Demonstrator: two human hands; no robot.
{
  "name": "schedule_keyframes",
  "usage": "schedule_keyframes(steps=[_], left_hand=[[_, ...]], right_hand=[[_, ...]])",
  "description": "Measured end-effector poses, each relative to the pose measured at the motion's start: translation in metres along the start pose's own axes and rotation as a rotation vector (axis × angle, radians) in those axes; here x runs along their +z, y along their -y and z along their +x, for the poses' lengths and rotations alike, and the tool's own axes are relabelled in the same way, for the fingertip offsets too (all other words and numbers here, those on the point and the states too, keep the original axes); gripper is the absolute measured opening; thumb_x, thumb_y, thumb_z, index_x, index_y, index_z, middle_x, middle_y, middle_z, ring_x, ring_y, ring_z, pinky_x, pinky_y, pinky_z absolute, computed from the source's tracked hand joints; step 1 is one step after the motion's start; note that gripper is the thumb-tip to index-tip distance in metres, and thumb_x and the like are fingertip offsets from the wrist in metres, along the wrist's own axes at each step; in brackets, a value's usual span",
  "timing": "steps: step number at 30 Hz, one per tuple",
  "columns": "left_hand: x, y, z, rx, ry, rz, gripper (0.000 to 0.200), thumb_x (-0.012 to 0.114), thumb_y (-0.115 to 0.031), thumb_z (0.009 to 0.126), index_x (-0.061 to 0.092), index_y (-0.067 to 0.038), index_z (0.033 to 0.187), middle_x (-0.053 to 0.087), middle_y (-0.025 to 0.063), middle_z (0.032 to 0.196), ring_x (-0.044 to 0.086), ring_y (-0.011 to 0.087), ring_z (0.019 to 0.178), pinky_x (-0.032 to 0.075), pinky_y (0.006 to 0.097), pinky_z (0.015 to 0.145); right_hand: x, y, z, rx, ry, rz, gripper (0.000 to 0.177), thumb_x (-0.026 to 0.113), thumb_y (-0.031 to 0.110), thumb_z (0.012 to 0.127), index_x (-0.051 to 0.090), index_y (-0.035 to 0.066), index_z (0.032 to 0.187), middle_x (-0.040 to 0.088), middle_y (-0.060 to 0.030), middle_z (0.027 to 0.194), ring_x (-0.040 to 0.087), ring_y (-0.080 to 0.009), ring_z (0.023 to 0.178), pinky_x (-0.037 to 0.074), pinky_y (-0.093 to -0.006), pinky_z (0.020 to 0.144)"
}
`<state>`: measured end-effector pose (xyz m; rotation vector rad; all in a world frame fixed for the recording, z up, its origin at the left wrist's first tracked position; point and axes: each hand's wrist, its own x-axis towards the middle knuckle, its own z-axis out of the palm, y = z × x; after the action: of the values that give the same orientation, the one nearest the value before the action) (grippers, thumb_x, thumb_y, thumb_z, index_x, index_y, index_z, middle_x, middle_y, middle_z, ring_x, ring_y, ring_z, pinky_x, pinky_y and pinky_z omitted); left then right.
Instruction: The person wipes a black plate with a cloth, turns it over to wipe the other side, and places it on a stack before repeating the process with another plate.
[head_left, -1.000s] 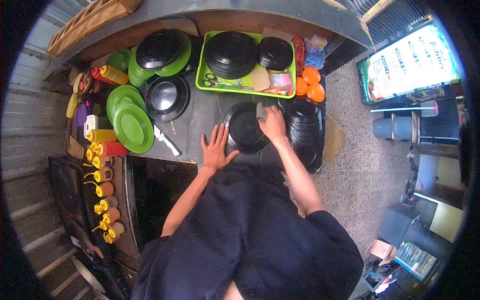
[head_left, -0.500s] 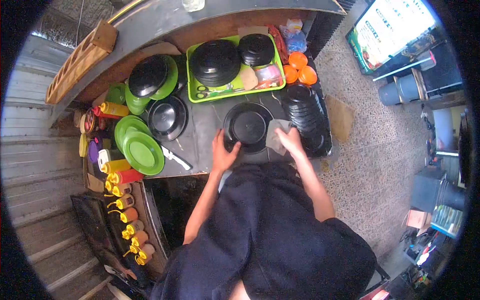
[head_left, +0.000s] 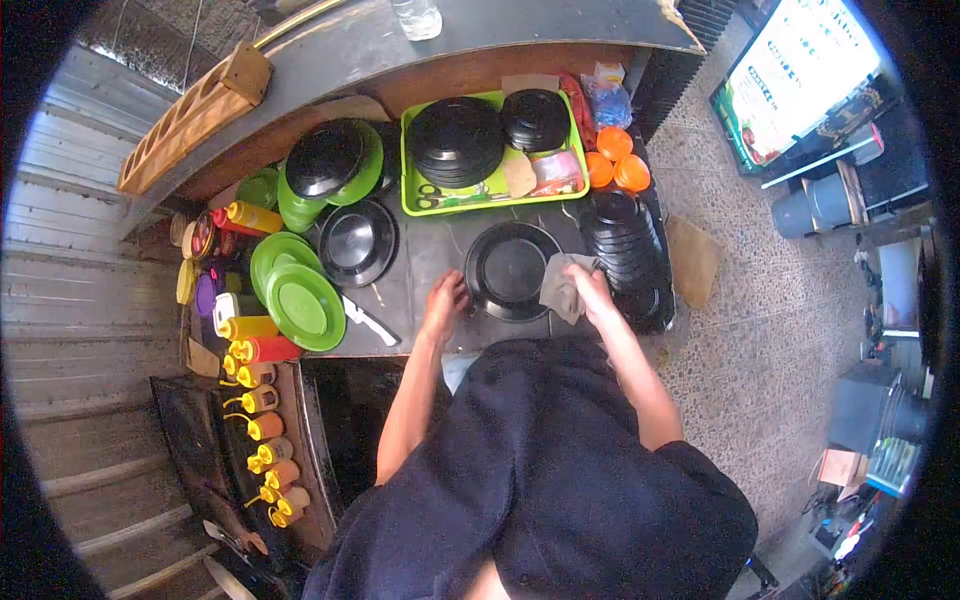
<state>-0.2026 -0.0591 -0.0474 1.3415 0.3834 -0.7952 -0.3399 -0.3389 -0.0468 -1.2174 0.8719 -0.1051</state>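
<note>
A black plate (head_left: 512, 271) lies flat on the dark worktop in front of me. My left hand (head_left: 445, 303) is beside its left rim, fingers loosely bent and apart, with nothing visible in them. A thin grey cloth (head_left: 562, 288) is gripped in my right hand (head_left: 592, 290) and hangs over the plate's right edge. Just right of that hand stands a slanting stack of black dishes (head_left: 622, 245). Another black plate (head_left: 357, 243) rests farther left.
A green tray (head_left: 500, 204) at the back carries black plate stacks and scissors. Orange bowls (head_left: 615, 160) sit right of it. On the left are green plates (head_left: 305, 307), a white-handled knife (head_left: 370, 322) and several sauce bottles (head_left: 265, 348). A raised shelf (head_left: 520, 30) borders the back.
My left hand has drawn its fingers in and come off the plate's rim. My right hand still holds the cloth at the right edge. The whole view has shifted slightly.
</note>
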Motion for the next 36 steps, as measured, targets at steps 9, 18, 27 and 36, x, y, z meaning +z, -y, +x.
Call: schedule_keyframes(steps=[9, 18, 27, 36], left_hand=[[-0.003, -0.007, -0.006, -0.025, 0.024, -0.036, 0.064, 0.054, -0.060, 0.106, 0.056, -0.011, 0.148, 0.055, 0.0017, 0.150, 0.051, 0.0208, 0.130, 0.041, 0.0425, 0.103], [0.016, -0.047, -0.048, 0.224, 0.069, -0.437, 0.073, 0.041, -0.063, 0.110, 0.047, -0.007, 0.158, 0.040, 0.0077, 0.169, 0.030, 0.0294, 0.158, 0.018, 0.0482, 0.130], [-0.007, 0.001, -0.026, 0.183, 0.070, -0.488, 0.060, 0.043, -0.057, 0.111, 0.055, -0.007, 0.142, 0.050, 0.0115, 0.162, 0.040, 0.0283, 0.154, 0.029, 0.0431, 0.124], [-0.008, 0.028, -0.003, 0.227, 0.054, -0.402, 0.065, 0.043, -0.050, 0.113, 0.041, -0.001, 0.157, 0.043, 0.0166, 0.166, 0.043, 0.0296, 0.153, 0.033, 0.0455, 0.125]], right_hand=[[0.013, 0.032, -0.005, -0.032, -0.013, 0.112, 0.024, 0.072, 0.019, 0.091, 0.078, -0.001, 0.103, 0.078, -0.0064, 0.100, 0.072, -0.0166, 0.090, 0.056, -0.0332, 0.081], [0.022, 0.057, 0.000, 0.034, 0.087, 0.580, 0.038, 0.062, 0.012, 0.085, 0.070, 0.000, 0.120, 0.073, -0.0079, 0.113, 0.070, -0.0232, 0.106, 0.055, -0.0367, 0.097], [-0.003, 0.011, 0.006, 0.010, 0.317, 0.682, 0.054, 0.051, 0.021, 0.081, 0.067, -0.005, 0.126, 0.073, -0.0227, 0.128, 0.070, -0.0344, 0.115, 0.053, -0.0431, 0.107], [-0.032, -0.037, 0.049, 0.100, 0.164, 0.536, 0.036, 0.057, 0.014, 0.083, 0.075, 0.001, 0.111, 0.075, -0.0101, 0.114, 0.068, -0.0228, 0.111, 0.050, -0.0366, 0.103]])
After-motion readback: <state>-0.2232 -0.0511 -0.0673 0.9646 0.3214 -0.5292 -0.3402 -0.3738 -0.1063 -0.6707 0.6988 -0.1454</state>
